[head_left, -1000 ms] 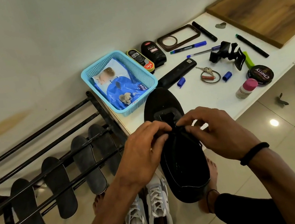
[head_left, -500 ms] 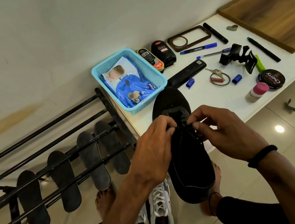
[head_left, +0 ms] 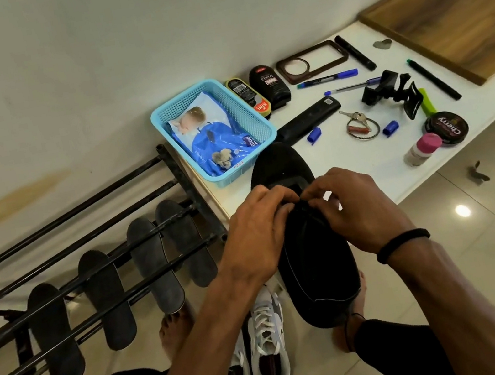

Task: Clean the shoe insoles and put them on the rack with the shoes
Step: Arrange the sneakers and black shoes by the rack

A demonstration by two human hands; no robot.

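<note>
Shoe: black shoe (head_left: 315, 261), toe over the counter (head_left: 367, 163) edge, heel toward the person.
Left hand (head_left: 258, 235): fingers curled, pinching the shoe's upper at mid-length.
Right hand (head_left: 359, 207): fingertips pinching the same spot (black band on the wrist), touching the left fingertips.
Insoles (head_left: 150, 264): four dark ones lying across the rack (head_left: 79, 213) bars.
Sneakers (head_left: 260, 360): white pair on the floor, below the black shoe.
Basket (head_left: 246, 111): blue, on the counter beside the toe, holding a blue packet.
</note>
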